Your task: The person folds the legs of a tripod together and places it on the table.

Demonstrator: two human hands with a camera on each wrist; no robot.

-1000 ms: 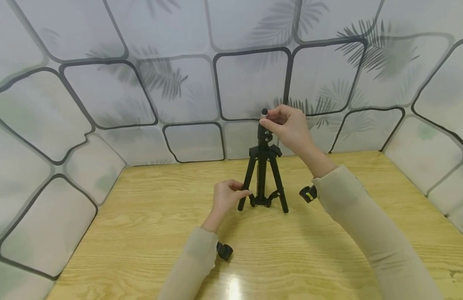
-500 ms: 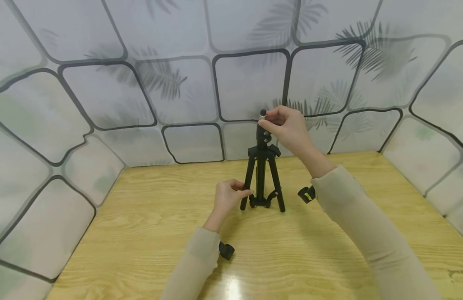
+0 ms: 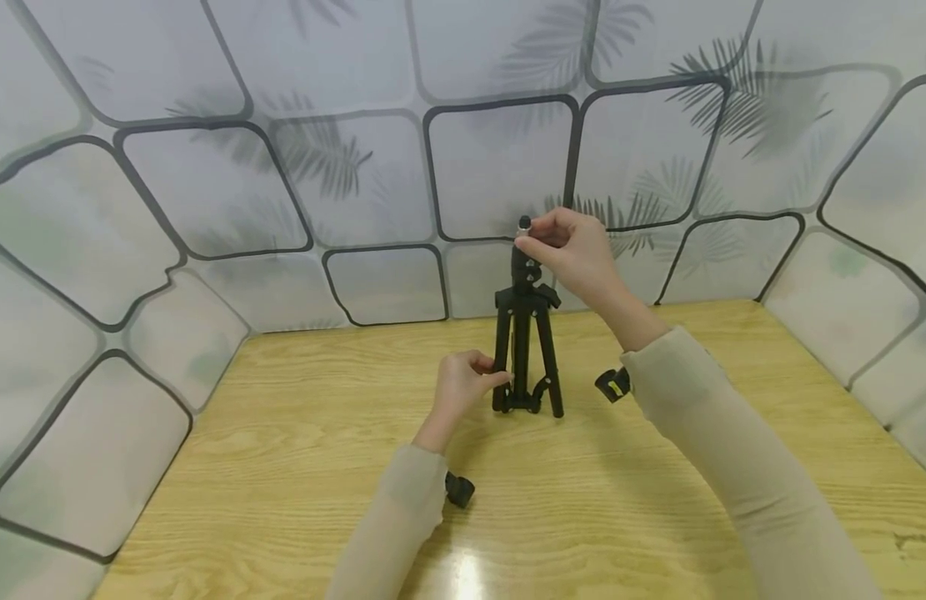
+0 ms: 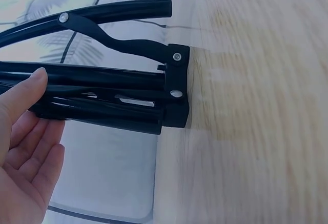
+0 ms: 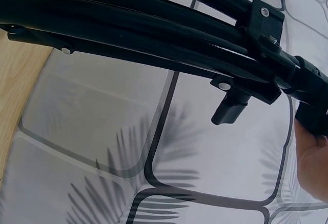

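A black tripod [image 3: 521, 350] stands upright on the wooden table, its legs only slightly spread. My right hand [image 3: 575, 250] pinches the silver-and-black top of the tripod between thumb and fingers. Low on the tripod, my left hand [image 3: 466, 385] holds the left leg. In the left wrist view, the thumb and curled fingers of my left hand [image 4: 28, 147] are round that leg, which lies close beside the centre column, while another leg [image 4: 148, 9] stands away from it. The right wrist view shows my right hand [image 5: 313, 162] only partly, at the tripod's head [image 5: 311, 88].
The wooden table [image 3: 297, 450] reaches back to a pale wall covering [image 3: 372, 183] with dark outlines and leaf prints, which also rises at both sides. Small black devices [image 3: 459, 490] are strapped at both wrists.
My left hand has moved slightly right, bringing the left tripod leg inward towards the centre column. My right hand keeps its pinch on the top.
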